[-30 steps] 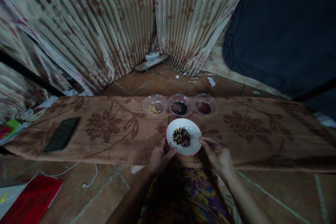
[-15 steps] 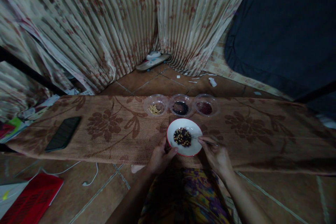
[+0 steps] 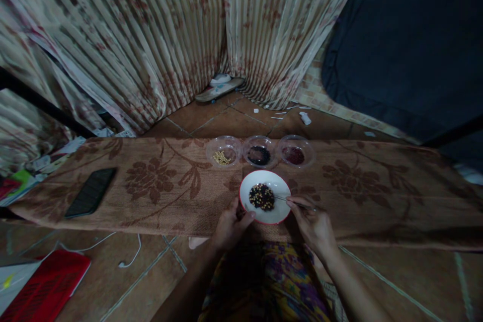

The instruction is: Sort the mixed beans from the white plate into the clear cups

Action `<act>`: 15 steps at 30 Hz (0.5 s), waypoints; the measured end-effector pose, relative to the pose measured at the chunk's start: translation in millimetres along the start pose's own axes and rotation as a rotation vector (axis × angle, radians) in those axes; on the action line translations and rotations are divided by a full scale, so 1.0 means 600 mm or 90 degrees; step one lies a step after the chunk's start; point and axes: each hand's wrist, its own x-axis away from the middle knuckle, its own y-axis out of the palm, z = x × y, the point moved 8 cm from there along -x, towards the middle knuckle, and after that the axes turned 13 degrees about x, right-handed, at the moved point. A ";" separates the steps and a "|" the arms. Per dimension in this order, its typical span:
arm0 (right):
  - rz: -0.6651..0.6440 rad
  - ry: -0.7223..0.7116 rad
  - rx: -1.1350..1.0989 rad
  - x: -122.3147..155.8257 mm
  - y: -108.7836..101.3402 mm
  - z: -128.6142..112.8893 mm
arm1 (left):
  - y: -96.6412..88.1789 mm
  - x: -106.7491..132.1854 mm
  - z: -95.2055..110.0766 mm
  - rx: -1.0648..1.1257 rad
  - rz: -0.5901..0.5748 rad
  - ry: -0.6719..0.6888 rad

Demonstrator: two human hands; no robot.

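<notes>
The plate (image 3: 277,182) is clamped by the left grip (image 3: 231,226), a thin tool (image 3: 281,198) by the right grip (image 3: 317,227). Beans (image 3: 261,197) are apparently being worked; fine tool control is called for.

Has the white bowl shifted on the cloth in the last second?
No, not visibly: the white bowl sits just on the near side of the middle plastic cup, as it did before.

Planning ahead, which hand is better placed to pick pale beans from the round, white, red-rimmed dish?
Likely right: the right hand holds a thin metallic tool at the beans, while the left hand holds the dish.
</notes>
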 end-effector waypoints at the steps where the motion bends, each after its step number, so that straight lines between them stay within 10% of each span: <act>1: 0.003 0.005 0.000 0.000 -0.001 0.001 | 0.000 0.000 0.001 0.000 -0.002 0.000; 15: -0.004 -0.003 0.026 -0.012 0.013 -0.003 | 0.002 0.001 0.005 -0.013 -0.017 -0.027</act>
